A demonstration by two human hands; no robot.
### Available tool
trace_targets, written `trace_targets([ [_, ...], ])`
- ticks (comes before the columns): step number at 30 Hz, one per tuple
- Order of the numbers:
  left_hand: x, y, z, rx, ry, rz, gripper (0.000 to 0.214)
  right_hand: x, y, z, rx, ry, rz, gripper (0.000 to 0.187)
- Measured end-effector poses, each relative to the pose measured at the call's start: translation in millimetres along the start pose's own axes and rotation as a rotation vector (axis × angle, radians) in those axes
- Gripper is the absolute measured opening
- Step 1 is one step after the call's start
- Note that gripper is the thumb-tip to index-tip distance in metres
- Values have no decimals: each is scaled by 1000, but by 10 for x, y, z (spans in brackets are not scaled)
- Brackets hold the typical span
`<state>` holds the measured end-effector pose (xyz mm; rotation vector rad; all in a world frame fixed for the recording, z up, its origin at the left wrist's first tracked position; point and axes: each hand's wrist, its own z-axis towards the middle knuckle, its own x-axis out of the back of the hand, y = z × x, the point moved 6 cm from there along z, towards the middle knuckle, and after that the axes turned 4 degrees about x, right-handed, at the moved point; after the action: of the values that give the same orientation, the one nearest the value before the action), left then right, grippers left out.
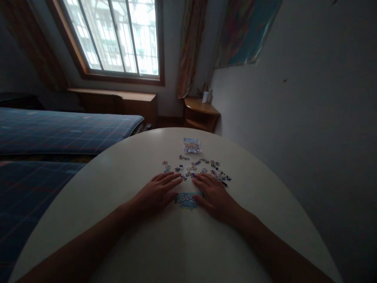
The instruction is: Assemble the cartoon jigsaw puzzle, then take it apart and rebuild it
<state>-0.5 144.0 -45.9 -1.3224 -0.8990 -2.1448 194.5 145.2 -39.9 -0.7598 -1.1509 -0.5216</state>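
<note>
A joined strip of jigsaw puzzle [188,201], blue with pale lettering, lies on the white table between my hands. My left hand [160,191] rests flat with fingers stretched, its thumb at the strip's left end. On the other side my right hand [213,194] also lies spread, its thumb touching or just over the strip's right end. Loose puzzle pieces [193,166] are scattered beyond my fingertips, some of them partly covered by the right hand. Farther back is a small picture sheet or packet [192,146] with a colourful print.
The round white table [126,165] fills the foreground. To the left stands a bed with a blue plaid mattress [67,131]. A wooden corner shelf [202,106] is behind the table, and a white wall [309,118] runs along the right.
</note>
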Motion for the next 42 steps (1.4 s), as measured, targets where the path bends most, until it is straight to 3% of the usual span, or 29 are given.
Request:
trace_targets([
  [3, -67, 43, -13, -11, -80, -18, 46, -19, -50, -8, 56, -51, 19, 48],
  [7, -55, 7, -22, 28, -64, -33, 43, -4, -85, -8, 104, -42, 53, 42],
  [12, -13, 8, -26, 28, -38, -18, 40, 30, 19, -4, -6, 51, 14, 42],
  [15, -29, 35, -29, -5, -78, -2, 40, 9, 94, -10, -76, 27, 27, 50],
  [24, -25, 7, -33, 14, -69, 22, 38, 2, 266, -23, -119, 158, 139, 63],
  [30, -20, -7, -48, -15, -51, 35, 38, 0, 222, -7, -86, 152, 163, 59],
  [42, -11, -12, -52, -16, -49, 22, 41, 76, 328, 23, -115, 280, 211, 46],
])
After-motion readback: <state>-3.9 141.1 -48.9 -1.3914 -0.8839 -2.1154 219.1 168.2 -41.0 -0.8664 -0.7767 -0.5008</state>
